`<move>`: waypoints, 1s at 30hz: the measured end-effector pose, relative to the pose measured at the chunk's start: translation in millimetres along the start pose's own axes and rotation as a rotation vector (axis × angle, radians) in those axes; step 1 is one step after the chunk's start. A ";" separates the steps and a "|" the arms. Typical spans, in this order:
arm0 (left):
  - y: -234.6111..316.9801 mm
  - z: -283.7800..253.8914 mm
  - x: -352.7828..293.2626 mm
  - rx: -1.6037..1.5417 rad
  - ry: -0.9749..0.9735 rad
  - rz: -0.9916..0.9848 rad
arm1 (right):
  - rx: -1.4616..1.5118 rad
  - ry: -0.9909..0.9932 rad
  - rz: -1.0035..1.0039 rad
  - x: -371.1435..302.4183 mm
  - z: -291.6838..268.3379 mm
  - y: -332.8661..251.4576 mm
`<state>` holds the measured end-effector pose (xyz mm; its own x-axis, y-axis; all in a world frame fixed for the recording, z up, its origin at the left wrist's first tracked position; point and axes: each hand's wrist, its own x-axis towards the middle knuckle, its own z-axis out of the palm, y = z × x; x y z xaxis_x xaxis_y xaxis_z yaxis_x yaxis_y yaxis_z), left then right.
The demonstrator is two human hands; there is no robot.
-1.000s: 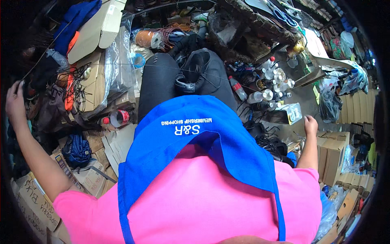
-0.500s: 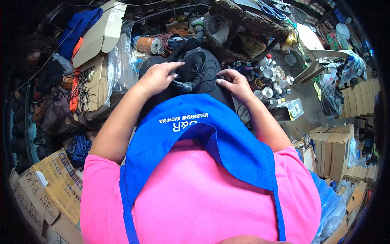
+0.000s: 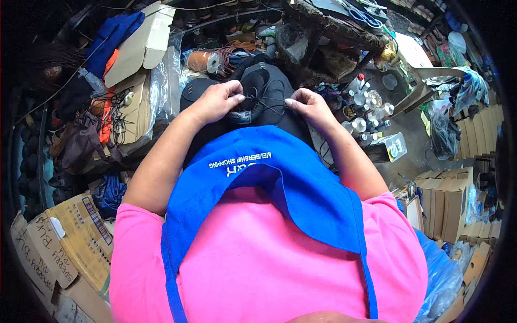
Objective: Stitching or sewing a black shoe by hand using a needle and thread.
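Note:
A black shoe point(image 3: 246, 116) rests on my dark-trousered lap, just past the top edge of the blue apron point(image 3: 215, 145). Across its opening runs a thin black shoelace point(image 3: 273, 99). My left hand point(image 3: 216, 101) is at the shoe's left side, thumb and forefinger pinched together on one end of the lace. To the right of the shoe, my right hand point(image 3: 309, 107) pinches the other lace end between thumb and fingertips. The lace is stretched between the two hands, and its crossing over the shoe is too dark to make out well.
A spool of orange thread point(image 3: 204, 61) lies beyond my left hand. Several small bottles point(image 3: 371, 110) stand on the floor at the right. Blue-handled scissors point(image 3: 363, 18) lie on a worn bench point(image 3: 323, 27) at the far right. Cardboard sheets point(image 3: 141, 43) lean at the left.
My left hand's forefinger, stretched out before, has closed against the thumb on the lace. My right hand has shifted slightly left and also pinches the lace.

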<state>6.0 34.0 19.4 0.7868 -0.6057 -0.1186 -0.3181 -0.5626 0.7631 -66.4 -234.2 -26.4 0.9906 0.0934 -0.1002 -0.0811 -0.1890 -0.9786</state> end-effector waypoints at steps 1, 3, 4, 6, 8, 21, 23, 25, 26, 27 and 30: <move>2.6 -3.0 -2.4 0.143 0.011 0.055 | -0.025 0.022 0.016 1.3 0.3 1.5; 15.0 -19.9 -9.1 0.281 0.017 0.034 | -0.080 0.062 -0.009 2.5 -2.8 5.7; -1.8 -28.0 -11.6 0.319 0.076 0.092 | -0.136 0.096 -0.035 3.1 -5.1 7.6; -9.8 -53.6 -29.5 0.271 0.172 0.036 | -0.155 0.141 -0.033 4.2 -25.6 17.2; -30.9 -84.5 -53.6 0.219 0.227 -0.009 | -0.091 0.208 0.025 -3.8 -47.1 25.7; -95.7 -126.9 -107.6 -0.023 0.790 -0.286 | 0.174 0.227 0.223 -44.6 -137.7 71.6; -77.0 -101.2 -75.1 0.131 0.784 -0.063 | 0.019 0.211 0.190 -37.0 -121.3 39.7; -23.7 -64.2 -33.6 0.277 0.528 0.213 | -0.274 0.184 0.119 -24.7 -91.2 6.3; -2.3 -45.7 -16.6 0.247 0.415 0.297 | -0.249 0.125 0.045 -15.7 -76.8 -3.1; 12.5 -29.3 0.2 0.215 0.299 0.380 | -0.223 0.067 -0.027 -6.1 -62.0 -9.5; 24.6 -0.1 41.0 0.164 0.129 0.438 | -0.323 -0.001 -0.223 15.0 -26.4 -25.6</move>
<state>30.5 -4.7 33.4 0.6161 -0.7366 0.2790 -0.7050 -0.3576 0.6124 -46.5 -253.8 1.9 0.9799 0.1675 0.1083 0.1751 -0.4622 -0.8693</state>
